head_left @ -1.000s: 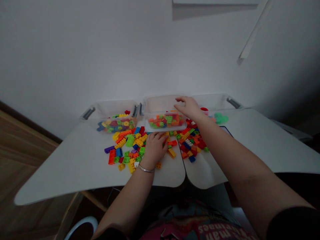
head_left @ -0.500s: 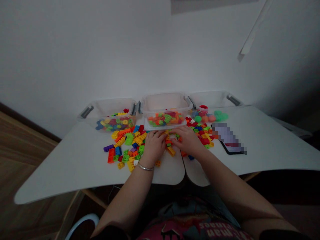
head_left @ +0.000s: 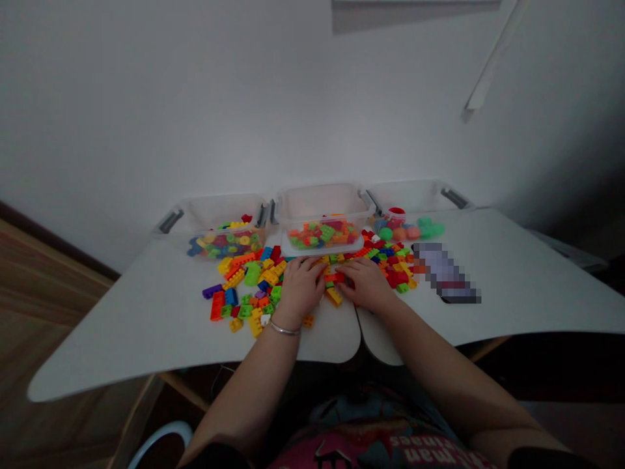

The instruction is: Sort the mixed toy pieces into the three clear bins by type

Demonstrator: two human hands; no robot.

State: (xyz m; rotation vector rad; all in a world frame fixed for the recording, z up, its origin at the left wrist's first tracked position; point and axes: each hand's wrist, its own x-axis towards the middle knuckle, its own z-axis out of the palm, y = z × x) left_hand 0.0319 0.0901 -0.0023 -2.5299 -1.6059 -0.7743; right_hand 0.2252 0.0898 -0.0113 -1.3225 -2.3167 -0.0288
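Note:
My left hand [head_left: 303, 284], with a silver bangle at its wrist, rests among the loose building bricks in the middle of the table. Its fingers curl inward, and what lies under them is hidden. Opposite it, my right hand [head_left: 367, 284] has its fingers bent around the right end of a red building brick [head_left: 334, 278], which lies in the gap between both hands. A yellow brick [head_left: 334, 297] sits just below the red one. Mixed bricks spread to the left, such as a green piece [head_left: 252, 273], and more lie beyond my right hand.
Three clear bins stand along the wall: the left bin [head_left: 215, 210] with mixed pieces, the middle bin [head_left: 325, 198] with bricks, the right bin [head_left: 413, 194] with balls and a red cup [head_left: 396, 216]. A phone [head_left: 446, 273] lies at right. A seam [head_left: 360, 326] splits the table front.
My right hand has drawn back slightly toward me and its fingers have bent in. The red brick between my hands shows more now. My left hand stays nearly in place.

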